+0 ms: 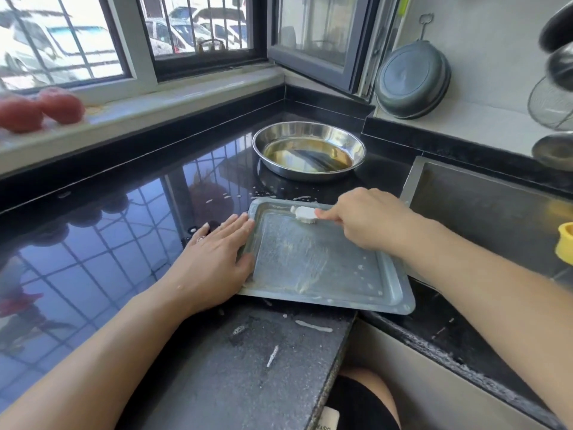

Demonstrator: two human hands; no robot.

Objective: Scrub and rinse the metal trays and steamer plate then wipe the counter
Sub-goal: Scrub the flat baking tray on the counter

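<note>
Soapy streaks cover the flat tray (322, 262) at the counter's (124, 237) front edge, so scrubbing is midway. Her right hand (369, 221) grips a white brush (305, 214) at its far rim; the left hand (217, 252) lies flat, bracing its side. Round pan (308, 150) behind looks unwashed; rinsing and wiping remain.

The rectangular tray (322, 268) is dull grey metal with a matt finish, streaked with whitish soapy film. On it, the brush (305, 214) has a smooth white plastic head. Behind the tray, the round dish (308, 150) is polished stainless steel, mirror-bright. The surface (108, 231) left of the tray is glossy black stone that reflects the window bars; in front of the tray it looks speckled grey. Right of the tray, the sink (496, 209) is brushed metal.
</note>
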